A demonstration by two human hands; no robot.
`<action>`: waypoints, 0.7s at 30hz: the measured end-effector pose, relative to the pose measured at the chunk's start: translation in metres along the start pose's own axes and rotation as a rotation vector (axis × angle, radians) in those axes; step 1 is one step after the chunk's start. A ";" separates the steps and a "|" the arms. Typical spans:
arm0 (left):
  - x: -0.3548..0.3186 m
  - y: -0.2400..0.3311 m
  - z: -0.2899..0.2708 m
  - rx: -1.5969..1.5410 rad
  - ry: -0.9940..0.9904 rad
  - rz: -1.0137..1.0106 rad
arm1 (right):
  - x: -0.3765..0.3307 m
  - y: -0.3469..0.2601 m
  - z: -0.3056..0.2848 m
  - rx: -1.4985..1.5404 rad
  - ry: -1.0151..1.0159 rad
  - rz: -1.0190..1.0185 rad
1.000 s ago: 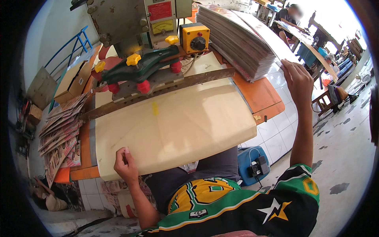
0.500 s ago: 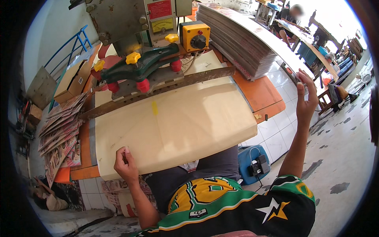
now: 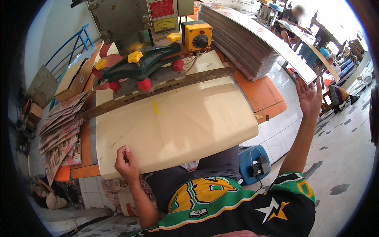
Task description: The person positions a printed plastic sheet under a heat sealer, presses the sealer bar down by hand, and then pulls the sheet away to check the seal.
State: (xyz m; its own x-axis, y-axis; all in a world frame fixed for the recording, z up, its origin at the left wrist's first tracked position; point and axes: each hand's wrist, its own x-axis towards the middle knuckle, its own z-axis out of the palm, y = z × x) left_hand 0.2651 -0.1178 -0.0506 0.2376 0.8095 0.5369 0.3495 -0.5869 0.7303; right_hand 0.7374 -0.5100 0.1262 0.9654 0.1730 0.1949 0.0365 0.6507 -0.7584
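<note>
A large cream sheet (image 3: 177, 130) covers the worktable in front of me and hangs over its near edge. My left hand (image 3: 127, 164) is at the sheet's front left edge, fingers curled in with the thumb close to them; nothing shows in it. My right hand (image 3: 310, 98) reaches out to the far right, palm turned up and fingers spread, at the near corner of a long white board (image 3: 282, 44). That board lies on top of a tall stack of thin boards (image 3: 244, 51) and juts past it. The fingertips are partly hidden by the corner.
A press with a dark green clamp frame (image 3: 144, 67), yellow knobs and a metal bar (image 3: 166, 89) stands behind the sheet. Printed cards (image 3: 61, 130) are piled at left beside a cardboard box (image 3: 73, 81). A blue bin (image 3: 252, 164) is at right; another person (image 3: 290, 23) sits far back.
My right hand has turned palm up and its fingers have spread at the white board's corner. My left hand stays almost where it was.
</note>
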 end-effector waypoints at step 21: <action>0.000 -0.001 -0.002 0.001 -0.003 -0.008 | -0.007 0.049 -0.102 0.150 0.102 -0.181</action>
State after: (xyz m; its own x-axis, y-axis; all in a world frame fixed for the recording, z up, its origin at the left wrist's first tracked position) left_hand 0.2630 -0.1177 -0.0504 0.2374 0.8144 0.5295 0.3526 -0.5802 0.7342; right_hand 0.7586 -0.5543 0.0243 0.9681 -0.0264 0.2493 0.1793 0.7681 -0.6147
